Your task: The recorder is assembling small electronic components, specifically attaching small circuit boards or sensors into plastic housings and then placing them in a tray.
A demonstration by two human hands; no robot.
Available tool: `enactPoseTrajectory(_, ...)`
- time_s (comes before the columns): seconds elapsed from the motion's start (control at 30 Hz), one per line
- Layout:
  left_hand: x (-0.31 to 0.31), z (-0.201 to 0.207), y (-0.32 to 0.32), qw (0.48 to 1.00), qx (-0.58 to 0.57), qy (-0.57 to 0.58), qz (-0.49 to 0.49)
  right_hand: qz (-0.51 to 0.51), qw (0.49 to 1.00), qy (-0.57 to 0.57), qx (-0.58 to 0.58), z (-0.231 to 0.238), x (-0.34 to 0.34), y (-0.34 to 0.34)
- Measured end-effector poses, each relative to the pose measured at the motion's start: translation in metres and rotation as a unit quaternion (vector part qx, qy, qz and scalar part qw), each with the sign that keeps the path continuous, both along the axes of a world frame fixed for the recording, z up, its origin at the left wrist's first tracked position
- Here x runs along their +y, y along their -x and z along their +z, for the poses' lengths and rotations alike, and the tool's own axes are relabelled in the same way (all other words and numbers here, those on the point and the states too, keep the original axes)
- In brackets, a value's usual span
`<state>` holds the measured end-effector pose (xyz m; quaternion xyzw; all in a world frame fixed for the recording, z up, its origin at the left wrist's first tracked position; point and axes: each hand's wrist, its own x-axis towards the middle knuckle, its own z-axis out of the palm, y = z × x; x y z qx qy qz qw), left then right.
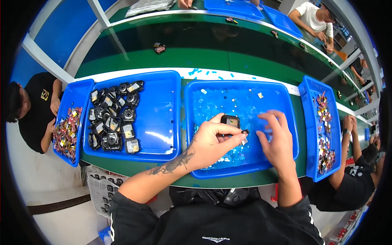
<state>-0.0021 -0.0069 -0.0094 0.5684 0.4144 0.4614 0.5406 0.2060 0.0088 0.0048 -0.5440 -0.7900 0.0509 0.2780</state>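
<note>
left hand (212,143) pinching black part (230,121), above tray rim (241,83)

place: factory assembly line | evidence: blue trays (163,81) of small black parts (114,116) beside a green conveyor belt (212,45) | co-workers (32,110) seated along that belt

Open tray floor (163,122) lying at nine o'clock of the hands, black parts (114,118) crowding farther left.
</note>
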Motion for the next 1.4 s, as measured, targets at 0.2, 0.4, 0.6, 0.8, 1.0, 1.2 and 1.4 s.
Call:
enactPoseTrajectory(0.2, 0.0, -0.006, -0.002, 0.999, -0.012, 0.034, -0.017, 0.03, 0.973, 0.093, 0.211, 0.007, -0.011, 0.012)
enactPoseTrajectory(0.4, -0.002, -0.002, 0.002, 0.997, 0.061, -0.006, -0.04, 0.106, 0.896, 0.169, 0.398, -0.003, -0.017, 0.029)
enactPoseTrajectory(0.6, 0.004, 0.0, -0.003, 0.98, -0.186, 0.057, -0.034, 0.041, 0.902, 0.155, 0.401, 0.018, -0.018, 0.017)
enactPoseTrajectory(0.8, 0.002, -0.009, -0.003, 0.981, -0.181, 0.047, -0.043, 0.116, 0.962, 0.085, 0.233, 0.023, -0.01, 0.039)
enactPoseTrajectory(1.0, 0.0, -0.011, -0.01, 0.969, -0.231, 0.085, -0.029, 0.124, 0.944, 0.101, 0.288, 0.017, -0.008, 0.033)
enactPoseTrajectory(1.2, -0.001, -0.01, -0.011, 0.968, -0.23, 0.076, -0.065, 0.035, 0.921, 0.126, 0.367, 0.019, -0.012, 0.039)
enactPoseTrajectory(1.4, -0.004, -0.013, -0.012, 0.981, -0.178, 0.051, -0.061, 0.068, 0.959, 0.076, 0.265, 0.023, -0.008, 0.034)
